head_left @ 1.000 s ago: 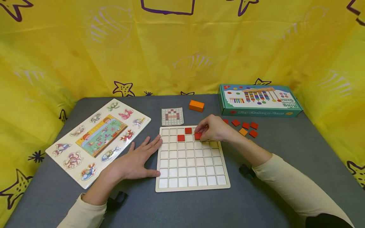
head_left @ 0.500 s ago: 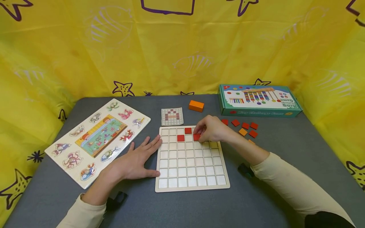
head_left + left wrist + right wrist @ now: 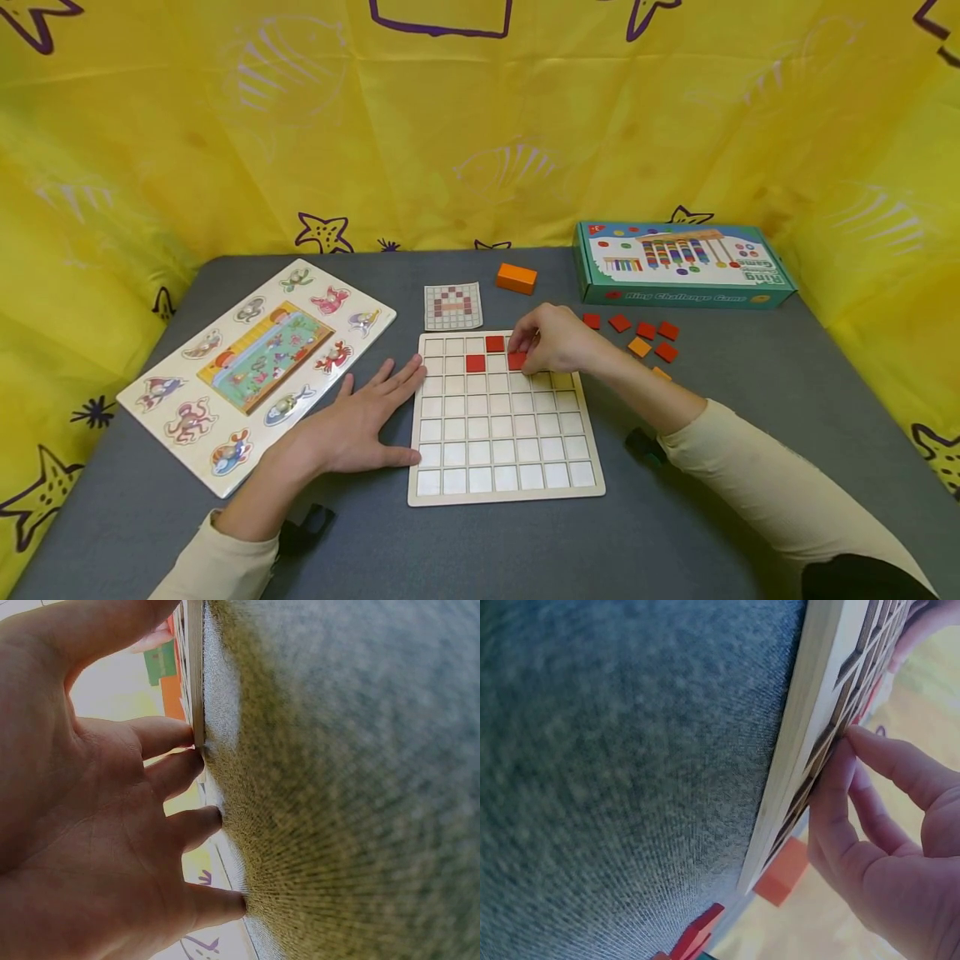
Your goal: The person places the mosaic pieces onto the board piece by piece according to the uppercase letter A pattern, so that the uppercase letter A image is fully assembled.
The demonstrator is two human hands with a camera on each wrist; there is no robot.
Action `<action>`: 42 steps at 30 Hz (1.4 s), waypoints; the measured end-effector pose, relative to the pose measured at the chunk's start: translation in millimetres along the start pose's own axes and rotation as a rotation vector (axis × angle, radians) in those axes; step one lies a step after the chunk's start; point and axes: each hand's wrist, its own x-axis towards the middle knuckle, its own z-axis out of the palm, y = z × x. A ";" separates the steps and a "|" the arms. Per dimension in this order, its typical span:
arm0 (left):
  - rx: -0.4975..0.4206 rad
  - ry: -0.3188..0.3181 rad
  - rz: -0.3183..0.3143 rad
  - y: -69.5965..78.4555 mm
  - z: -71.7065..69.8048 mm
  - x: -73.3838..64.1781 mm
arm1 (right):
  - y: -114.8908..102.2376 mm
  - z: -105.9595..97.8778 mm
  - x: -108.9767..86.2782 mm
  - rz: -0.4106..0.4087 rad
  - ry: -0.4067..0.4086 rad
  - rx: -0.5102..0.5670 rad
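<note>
A pale wooden board [image 3: 489, 492] with a grid of square cells lies on the table. Red square tiles sit in it, one in the top row [image 3: 495, 343] and one in the second row [image 3: 476, 363]. My right hand [image 3: 555, 337] pinches another red tile [image 3: 516, 361] at a second-row cell, thumb and forefinger meeting low over the grid. In the right wrist view the fingers [image 3: 840, 802] hide that tile. Fingers spread, my left hand [image 3: 356, 429] rests on the table, its fingertips and thumb against the board's left edge.
Beyond the board lie a patterned grid card [image 3: 453, 307] and an orange block [image 3: 517, 279]. Loose red tiles [image 3: 619, 323] and orange tiles [image 3: 639, 347] lie right of it, before a green game box [image 3: 686, 267]. A sea-animal puzzle board [image 3: 258, 375] lies left.
My right hand has shifted slightly left with the red tile, which now lies lined up with its cell. An orange tile shows beside the right forearm. The left hand stays put.
</note>
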 end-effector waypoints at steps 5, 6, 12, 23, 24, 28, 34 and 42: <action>-0.005 -0.004 0.000 0.3 -0.2 0.2 | 0.0 1.0 1.4 0.008 0.003 -0.009; -0.005 -0.003 0.000 0.3 -0.2 0.2 | 0.0 1.2 1.6 0.008 0.004 -0.012; -0.001 0.000 0.001 -0.1 0.2 0.3 | 0.4 1.3 1.8 0.005 0.009 -0.024; -0.014 -0.003 0.002 -0.8 0.9 1.0 | 0.9 0.1 1.0 -0.004 0.008 -0.015; -0.015 -0.003 0.001 -0.8 1.0 1.0 | 1.0 -0.3 0.9 -0.008 0.008 -0.013; -0.015 -0.003 0.003 -0.6 1.0 1.0 | 0.3 -3.4 -0.1 -0.018 0.013 0.016; -0.011 -0.001 0.001 -0.6 0.6 0.7 | -0.5 -10.3 -2.1 -0.024 0.016 0.054; -0.017 0.003 0.003 -1.1 2.0 1.0 | 2.4 -18.4 -6.0 -0.036 0.032 0.083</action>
